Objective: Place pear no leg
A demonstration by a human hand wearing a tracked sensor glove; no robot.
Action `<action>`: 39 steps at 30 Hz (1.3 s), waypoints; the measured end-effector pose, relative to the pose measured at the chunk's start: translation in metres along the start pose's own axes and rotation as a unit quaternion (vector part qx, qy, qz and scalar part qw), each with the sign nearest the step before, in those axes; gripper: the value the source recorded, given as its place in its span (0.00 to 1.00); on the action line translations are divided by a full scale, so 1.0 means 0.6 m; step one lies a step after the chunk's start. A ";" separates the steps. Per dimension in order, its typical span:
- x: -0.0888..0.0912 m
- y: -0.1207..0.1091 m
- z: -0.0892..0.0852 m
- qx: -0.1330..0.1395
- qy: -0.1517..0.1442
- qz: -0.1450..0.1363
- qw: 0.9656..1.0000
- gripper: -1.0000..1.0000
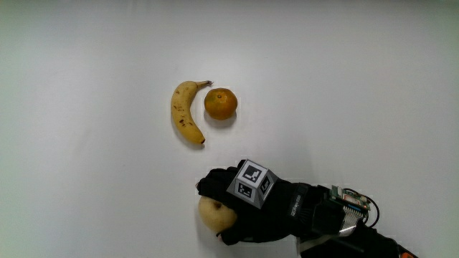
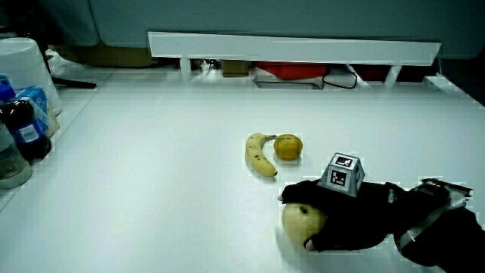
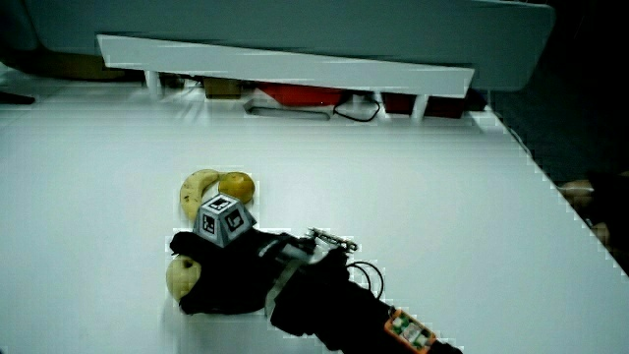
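A pale yellow pear (image 1: 212, 213) rests on the white table (image 1: 86, 86), nearer to the person than the banana and the orange. The gloved hand (image 1: 233, 204) lies over it with its fingers curled around the fruit, a patterned cube (image 1: 252, 183) on its back. In both side views the pear (image 2: 301, 221) (image 3: 183, 276) shows partly from under the hand (image 2: 333, 216) (image 3: 211, 270). A banana (image 1: 186, 112) and an orange (image 1: 220, 103) lie side by side, farther from the person than the hand.
A low white partition (image 2: 295, 47) runs along the table's edge away from the person. Bottles and a white container (image 2: 23, 83) stand at the table's edge in a side view. A cabled device (image 1: 348, 204) sits on the forearm.
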 end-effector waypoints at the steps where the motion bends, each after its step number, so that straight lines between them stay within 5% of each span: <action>1: 0.003 0.000 -0.002 0.000 0.006 -0.003 1.000 0.50; 8: 0.009 -0.003 -0.007 0.007 0.016 -0.005 1.000 0.39; 9: 0.013 -0.002 -0.015 0.030 -0.009 -0.008 0.999 0.36; 10: 0.008 -0.004 -0.003 0.006 0.011 -0.006 1.000 0.34; 16: 0.009 -0.008 -0.008 0.003 0.004 -0.009 1.000 0.20; 25: 0.010 -0.041 0.013 0.039 -0.012 -0.012 0.999 0.00; 39: 0.040 -0.157 0.018 0.086 -0.004 -0.052 0.995 0.00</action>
